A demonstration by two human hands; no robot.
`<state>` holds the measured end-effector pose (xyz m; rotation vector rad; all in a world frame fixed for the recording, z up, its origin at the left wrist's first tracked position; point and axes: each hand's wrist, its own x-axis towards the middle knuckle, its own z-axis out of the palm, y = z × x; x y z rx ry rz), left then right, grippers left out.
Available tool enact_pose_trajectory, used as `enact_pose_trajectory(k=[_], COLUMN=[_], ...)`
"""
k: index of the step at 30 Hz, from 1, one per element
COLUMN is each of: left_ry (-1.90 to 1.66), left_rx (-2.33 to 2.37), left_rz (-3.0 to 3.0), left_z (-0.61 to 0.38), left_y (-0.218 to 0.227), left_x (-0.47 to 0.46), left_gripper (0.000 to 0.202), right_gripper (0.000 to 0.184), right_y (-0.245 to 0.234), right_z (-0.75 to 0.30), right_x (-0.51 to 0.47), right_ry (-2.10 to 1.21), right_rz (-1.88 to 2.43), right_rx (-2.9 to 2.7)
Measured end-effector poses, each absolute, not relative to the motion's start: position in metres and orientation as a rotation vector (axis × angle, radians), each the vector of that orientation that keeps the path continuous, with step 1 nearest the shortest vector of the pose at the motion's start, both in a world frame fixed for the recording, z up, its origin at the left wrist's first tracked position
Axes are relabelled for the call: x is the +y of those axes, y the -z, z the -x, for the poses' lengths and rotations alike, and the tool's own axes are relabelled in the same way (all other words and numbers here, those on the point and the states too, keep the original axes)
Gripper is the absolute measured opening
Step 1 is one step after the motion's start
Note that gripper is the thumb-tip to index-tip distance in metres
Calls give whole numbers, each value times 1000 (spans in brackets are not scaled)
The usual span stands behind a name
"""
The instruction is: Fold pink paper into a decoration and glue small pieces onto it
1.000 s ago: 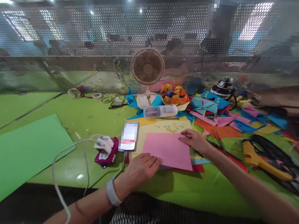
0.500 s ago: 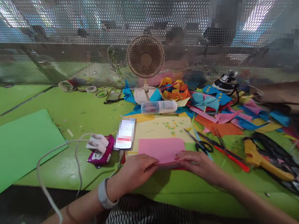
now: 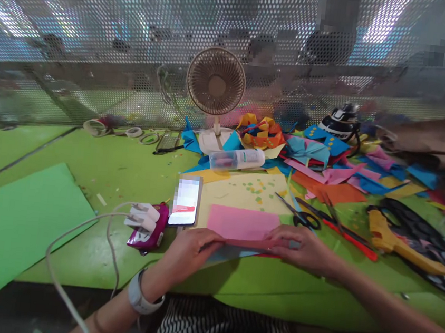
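A pink sheet of paper (image 3: pixel 243 223) lies in front of me, its near edge raised in a narrow fold. My left hand (image 3: pixel 193 248) pinches the left end of that folded edge. At the right end, my right hand (image 3: pixel 297 247) has its thumb and fingers closed on the same edge. Under the pink sheet is a pale yellow sheet (image 3: pixel 239 189) with small green and yellow bits on it. Some blue paper (image 3: pixel 233 253) shows below the fold. Black scissors (image 3: pixel 300 215) lie just beyond my right hand.
A phone (image 3: pixel 185 200) and a purple power adapter (image 3: pixel 147 233) with white cables sit left. Behind stand a small fan (image 3: pixel 216 83), a clear bottle (image 3: pixel 237 159) and coloured paper scraps (image 3: pixel 307 151). A yellow glue gun (image 3: pixel 405 244) lies right; green card (image 3: pixel 20 235) lies far left.
The near edge of the pink sheet now stands up as a fold, showing blue paper below. My hands have moved slightly apart along it.
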<state>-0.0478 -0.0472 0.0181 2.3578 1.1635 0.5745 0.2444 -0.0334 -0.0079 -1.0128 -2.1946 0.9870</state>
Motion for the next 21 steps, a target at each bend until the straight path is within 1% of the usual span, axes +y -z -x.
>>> enact_pose_trajectory(k=[2,3,5,6,9,11,13,15,17,21], left_ry=[-591,-593,-575,-559,-514,-488,-437,-435,-479,-590], left_rx=[1163,1160,1162,1175,1259,1254,1166,1116,1090,1048], left_rz=[-2342,-2357,-2455,-2526,-2684,-2705,-2693,-2633,-2567,-2476], left_z=[50,52,55,56,50,41,30,21,17,24], left_y=[-18,-18,-18,-18,-19,-19,-18,-14,-10,-2], left_x=[-46,-44,-42,-42,-45,-50,-56,-60,-61,-59], left_gripper=[20,21,23,25,31,39,40,32,27,24], right_gripper=[21,19,15,16,31,38,38,32,27,30], right_y=[10,11,14,15,14,10,4,1,3,21], right_z=[-245,-246,-247,-247,-244,-240,-235,-231,-230,-235], right_x=[-31,-30,-27,-27,-30,-34,-39,-41,-39,-25], right_ry=[-920,-864,-689,-583,-298,-194,-165,-202,-279,-419], right_rz=[932,880,775,732,630,614,610,621,668,718], right_rx=[-2217,-2224,-2231,-2245,-2350,-2422,-2470,-2506,-2512,-2443])
